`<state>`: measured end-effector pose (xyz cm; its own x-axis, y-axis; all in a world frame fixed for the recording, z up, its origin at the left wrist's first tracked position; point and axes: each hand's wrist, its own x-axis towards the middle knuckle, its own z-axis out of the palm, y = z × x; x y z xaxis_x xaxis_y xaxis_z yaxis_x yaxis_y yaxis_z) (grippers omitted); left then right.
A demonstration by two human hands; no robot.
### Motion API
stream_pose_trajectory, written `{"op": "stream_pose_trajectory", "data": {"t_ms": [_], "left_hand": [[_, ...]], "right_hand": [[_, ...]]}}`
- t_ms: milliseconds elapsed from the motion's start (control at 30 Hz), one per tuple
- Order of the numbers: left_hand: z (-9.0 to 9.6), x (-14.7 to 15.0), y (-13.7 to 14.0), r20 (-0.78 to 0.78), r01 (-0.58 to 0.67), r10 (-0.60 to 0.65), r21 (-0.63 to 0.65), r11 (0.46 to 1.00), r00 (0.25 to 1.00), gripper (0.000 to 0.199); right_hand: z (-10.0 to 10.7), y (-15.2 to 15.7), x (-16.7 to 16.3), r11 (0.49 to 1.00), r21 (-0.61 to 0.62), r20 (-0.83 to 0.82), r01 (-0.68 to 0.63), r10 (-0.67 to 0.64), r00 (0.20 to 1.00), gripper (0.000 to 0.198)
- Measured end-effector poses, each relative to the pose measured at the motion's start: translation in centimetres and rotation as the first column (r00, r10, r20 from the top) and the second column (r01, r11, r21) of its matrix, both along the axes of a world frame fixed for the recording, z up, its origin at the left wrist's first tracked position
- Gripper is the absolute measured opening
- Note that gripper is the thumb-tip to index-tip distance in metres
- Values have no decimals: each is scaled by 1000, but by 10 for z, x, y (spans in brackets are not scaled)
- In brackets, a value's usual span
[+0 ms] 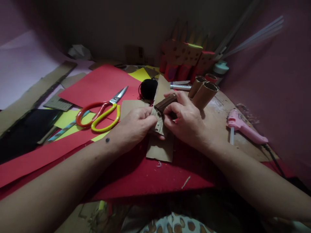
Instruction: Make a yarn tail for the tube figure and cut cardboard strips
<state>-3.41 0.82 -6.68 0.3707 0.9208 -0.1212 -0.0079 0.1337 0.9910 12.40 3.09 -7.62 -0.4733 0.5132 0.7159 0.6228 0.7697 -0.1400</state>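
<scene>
Right in the middle of the worktop, a torn cardboard strip (162,87) is being held up between two hands: the left hand (143,121) is pinching its edge, the right hand (186,116) is pinching a ribbed brown piece (165,103) against it. From there, flat cardboard (159,150) is lying at six o'clock, scissors (101,111) at nine, a black ball of thread (148,89) at eleven; brown tubes (206,95) are standing between two and three, a pink glue gun (246,128) resting past three.

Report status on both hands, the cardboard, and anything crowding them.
Left hand pinching cardboard strip. Right hand gripping brown cardboard piece over it; whether joined, can't tell. Black ball close behind strip, scissors off left.
</scene>
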Motion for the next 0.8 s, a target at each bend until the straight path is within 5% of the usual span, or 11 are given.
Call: {"op": "stream_pose_trajectory", "data": {"t_ms": [233, 400, 800], "left_hand": [[5, -1, -1, -169, -62, 68, 40, 997, 983, 17], [3, -2, 0, -102, 20, -19, 6, 1000, 995, 19], [3, 1, 1, 15, -67, 68, -62, 996, 998, 16]], "right_hand": [[-5, -4, -7, 999, 14, -30, -35, 35, 999, 14], [-4, -3, -5, 1000, -14, -20, -14, 14, 1000, 16], [-5, -3, -7, 1000, -8, -41, -15, 15, 999, 17]]}}
